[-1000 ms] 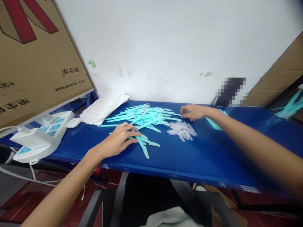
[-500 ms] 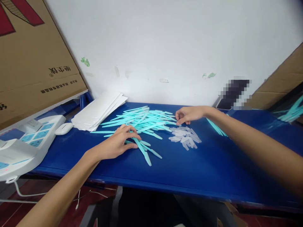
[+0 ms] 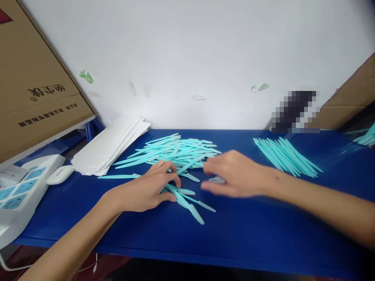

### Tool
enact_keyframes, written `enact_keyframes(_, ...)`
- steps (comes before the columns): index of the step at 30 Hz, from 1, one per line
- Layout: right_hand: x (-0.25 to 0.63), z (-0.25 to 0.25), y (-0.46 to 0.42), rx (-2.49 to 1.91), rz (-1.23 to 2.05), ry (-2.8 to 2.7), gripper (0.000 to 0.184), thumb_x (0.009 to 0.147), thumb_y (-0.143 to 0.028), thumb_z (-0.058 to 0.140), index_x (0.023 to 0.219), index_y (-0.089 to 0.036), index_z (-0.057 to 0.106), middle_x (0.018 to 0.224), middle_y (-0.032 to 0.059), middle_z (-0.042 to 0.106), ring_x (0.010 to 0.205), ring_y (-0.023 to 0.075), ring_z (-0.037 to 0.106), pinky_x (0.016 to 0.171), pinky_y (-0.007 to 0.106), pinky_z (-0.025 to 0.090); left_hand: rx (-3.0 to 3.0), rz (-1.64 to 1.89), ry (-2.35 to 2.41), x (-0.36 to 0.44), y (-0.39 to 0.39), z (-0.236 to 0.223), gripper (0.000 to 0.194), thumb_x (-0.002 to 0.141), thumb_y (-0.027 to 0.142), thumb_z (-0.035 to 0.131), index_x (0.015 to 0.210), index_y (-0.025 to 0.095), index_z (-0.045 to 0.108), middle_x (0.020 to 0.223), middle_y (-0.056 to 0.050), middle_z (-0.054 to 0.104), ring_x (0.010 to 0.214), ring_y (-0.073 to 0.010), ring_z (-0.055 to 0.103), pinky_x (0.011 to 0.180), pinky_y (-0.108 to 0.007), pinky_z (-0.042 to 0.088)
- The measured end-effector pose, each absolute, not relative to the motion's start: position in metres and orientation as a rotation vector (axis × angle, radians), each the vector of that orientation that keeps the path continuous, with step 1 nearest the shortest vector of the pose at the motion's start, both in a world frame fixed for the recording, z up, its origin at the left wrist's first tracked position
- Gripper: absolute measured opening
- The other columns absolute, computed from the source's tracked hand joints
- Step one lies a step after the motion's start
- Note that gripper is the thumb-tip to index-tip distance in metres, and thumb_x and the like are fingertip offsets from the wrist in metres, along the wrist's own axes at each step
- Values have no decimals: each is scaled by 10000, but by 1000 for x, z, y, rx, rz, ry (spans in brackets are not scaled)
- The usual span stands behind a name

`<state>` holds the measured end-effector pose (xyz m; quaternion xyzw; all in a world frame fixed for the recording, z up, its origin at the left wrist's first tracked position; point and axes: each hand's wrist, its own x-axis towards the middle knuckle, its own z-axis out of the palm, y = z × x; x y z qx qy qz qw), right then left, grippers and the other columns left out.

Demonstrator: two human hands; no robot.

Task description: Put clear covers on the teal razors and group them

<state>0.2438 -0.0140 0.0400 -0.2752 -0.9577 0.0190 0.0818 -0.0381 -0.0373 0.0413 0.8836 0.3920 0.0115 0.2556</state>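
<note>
A loose heap of teal plastic sticks (image 3: 172,152) lies on the blue table (image 3: 249,234). My left hand (image 3: 149,189) rests at the heap's near edge, its fingers curled and pinched on a few teal sticks (image 3: 190,205) that stick out to the right. Just right of it, my right hand (image 3: 234,173) hovers low, smeared by motion and pointing left. It covers the small clear caps, and only one clear piece (image 3: 216,180) shows under its fingers. A tidy row of teal sticks (image 3: 285,156) lies further right.
A stack of white paper sleeves (image 3: 108,144) lies at the back left, with a small white oval object (image 3: 60,174) and a white power strip (image 3: 17,195) beyond it. A cardboard box (image 3: 35,86) leans at the left and more cardboard (image 3: 345,101) at the right. A white wall is behind.
My right hand has pulled back from the far edge of the heap towards me and now covers the clear caps. The tidy row is now uncovered. My left hand has stayed on the sticks.
</note>
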Motion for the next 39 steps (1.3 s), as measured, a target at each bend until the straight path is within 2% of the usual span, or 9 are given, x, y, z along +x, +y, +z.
enact_keyframes(4, 233, 21, -60, -696, -173, -2968, 505, 923, -636, 497, 768, -167, 606, 653, 24, 573, 523, 134, 430, 538, 306, 142, 2443, -83, 1014, -25, -39, 47, 113, 986, 328, 586, 988, 220, 619, 1086, -48, 538, 1024, -238, 498, 961, -400, 404)
enact_keyframes(8, 233, 2, -76, -628, -240, -2883, 316, 995, -385, 476, 809, -169, 612, 648, 12, 572, 513, 140, 464, 534, 324, 159, 2564, -17, 978, -14, -50, 43, 83, 1008, 234, 539, 965, 201, 601, 1039, -55, 580, 1001, -234, 511, 889, -365, 414)
enact_keyframes(11, 238, -3, -78, -636, -202, -2831, 330, 1029, -277, 394, 780, -169, 581, 632, 12, 559, 504, 133, 456, 530, 319, 177, 2622, 77, 982, -11, -63, 34, 93, 1017, 228, 532, 1055, 211, 615, 1056, -55, 613, 1018, -232, 545, 920, -375, 422)
enact_keyframes(18, 259, 1, -78, -538, -308, -2670, 321, 1029, -206, 375, 759, -164, 544, 608, 7, 507, 481, 118, 360, 482, 300, 213, 2565, 337, 1154, -18, -94, 11, 314, 1036, 322, 517, 1329, 241, 596, 1107, -77, 656, 1033, -231, 611, 925, -376, 490)
enact_keyframes(21, 271, 6, -76, -487, -361, -2623, 300, 1028, -220, 393, 773, -169, 543, 617, 9, 507, 499, 121, 364, 483, 294, 240, 2402, 453, 1254, -23, -99, 2, 533, 997, 380, 595, 1503, 325, 436, 1165, -58, 666, 1009, -212, 642, 831, -321, 537)
enact_keyframes(27, 283, 13, -74, -642, -396, -2650, 296, 1041, -253, 384, 789, -183, 523, 653, 15, 512, 533, 128, 396, 514, 292, 260, 2086, 573, 1316, -27, -104, 5, 834, 913, 376, 716, 1584, 375, 221, 940, 48, 715, 871, -152, 681, 820, -277, 556)
enact_keyframes(30, 277, 8, -79, -678, -359, -2728, 301, 1044, -270, 379, 806, -174, 537, 722, 34, 551, 581, 135, 453, 535, 294, 275, 2050, 566, 1355, -29, -110, 7, 774, 879, 411, 750, 1527, 371, 328, 913, 61, 717, 864, -147, 682, 841, -283, 553)
enact_keyframes(36, 253, -3, -94, -868, -87, -2784, 344, 1060, -328, 344, 846, -166, 559, 910, 74, 579, 622, 138, 470, 545, 289, 282, 2181, 603, 1359, -28, -130, 2, 205, 940, 402, 669, 1104, 280, 648, 992, 2, 708, 875, -170, 655, 708, -273, 539)
enact_keyframes(39, 245, -2, -97, -884, 8, -2809, 349, 1061, -348, 345, 860, -165, 564, 920, 77, 571, 651, 147, 472, 579, 295, 315, 2346, 605, 1311, -23, -136, 2, 143, 978, 348, 616, 1053, 253, 692, 977, -32, 712, 886, -198, 635, 758, -325, 539)
